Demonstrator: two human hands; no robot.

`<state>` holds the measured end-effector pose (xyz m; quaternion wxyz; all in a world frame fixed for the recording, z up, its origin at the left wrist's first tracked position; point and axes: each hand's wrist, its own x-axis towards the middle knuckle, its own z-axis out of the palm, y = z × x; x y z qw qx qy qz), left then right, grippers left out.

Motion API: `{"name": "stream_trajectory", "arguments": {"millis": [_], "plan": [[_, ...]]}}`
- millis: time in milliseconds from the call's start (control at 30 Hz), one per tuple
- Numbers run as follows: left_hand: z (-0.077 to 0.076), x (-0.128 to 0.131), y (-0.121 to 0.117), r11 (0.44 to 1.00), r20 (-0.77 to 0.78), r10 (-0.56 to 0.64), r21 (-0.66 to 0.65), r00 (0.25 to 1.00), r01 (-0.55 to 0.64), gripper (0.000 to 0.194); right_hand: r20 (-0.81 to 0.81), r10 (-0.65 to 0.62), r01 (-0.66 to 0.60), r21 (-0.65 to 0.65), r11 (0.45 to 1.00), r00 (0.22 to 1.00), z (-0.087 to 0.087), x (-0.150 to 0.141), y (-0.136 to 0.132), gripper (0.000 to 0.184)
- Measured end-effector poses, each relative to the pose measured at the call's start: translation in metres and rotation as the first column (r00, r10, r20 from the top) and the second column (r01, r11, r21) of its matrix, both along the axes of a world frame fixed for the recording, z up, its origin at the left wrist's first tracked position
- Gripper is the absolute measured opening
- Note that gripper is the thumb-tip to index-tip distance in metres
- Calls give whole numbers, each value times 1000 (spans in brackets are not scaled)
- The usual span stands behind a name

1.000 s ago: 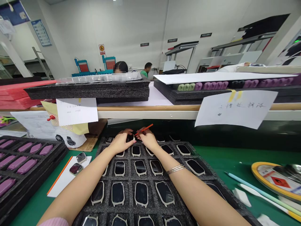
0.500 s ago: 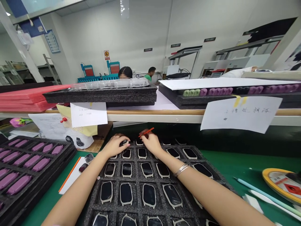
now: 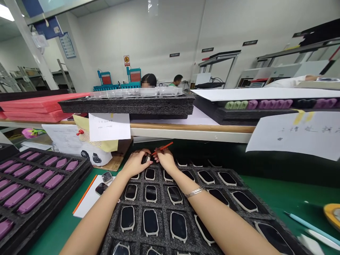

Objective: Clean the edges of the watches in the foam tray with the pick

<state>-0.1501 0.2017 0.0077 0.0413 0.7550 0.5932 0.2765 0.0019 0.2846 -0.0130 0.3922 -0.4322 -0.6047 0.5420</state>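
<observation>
A black foam tray (image 3: 166, 207) in front of me holds rows of watch cases with dark screens and pale frames, such as this watch case (image 3: 150, 221). At its far edge my left hand (image 3: 136, 163) is closed around one watch case (image 3: 146, 158), which looks tilted up on its side. Close beside it, my right hand (image 3: 165, 159) pinches a thin orange-red stick (image 3: 166, 145). The stick's lower end points at the held watch case; whether they touch I cannot tell. A bracelet circles my right wrist.
A foam tray of purple cases (image 3: 32, 202) stands at left. White paper (image 3: 86, 198) beside it carries two loose watch cases. A shelf edge (image 3: 196, 134) with hanging notes crosses above my hands. A light-blue pen (image 3: 305, 221) and yellow tape roll (image 3: 332, 214) lie right.
My view has turned slightly left. My left hand has turned the watch case up from the back row, and my right hand has brought the stick closer to it.
</observation>
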Motion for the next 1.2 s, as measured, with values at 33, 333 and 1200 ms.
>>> {"name": "stream_trajectory", "arguments": {"millis": [33, 333, 1200], "plan": [[-1, 0, 0, 1000, 14, 9, 2, 1000, -9, 43, 6, 10, -10, 6, 1000, 1000, 0, 0, 0, 31], [-5, 0, 1, 998, 49, 57, 5, 997, -58, 48, 43, 42, -45, 76, 996, 998, -5, -2, 1, 32], [7, -5, 3, 958, -166, 285, 89, 944, -273, 52, 142, -19, -10, 203, 979, 990, 8, -5, -1, 30]]}}
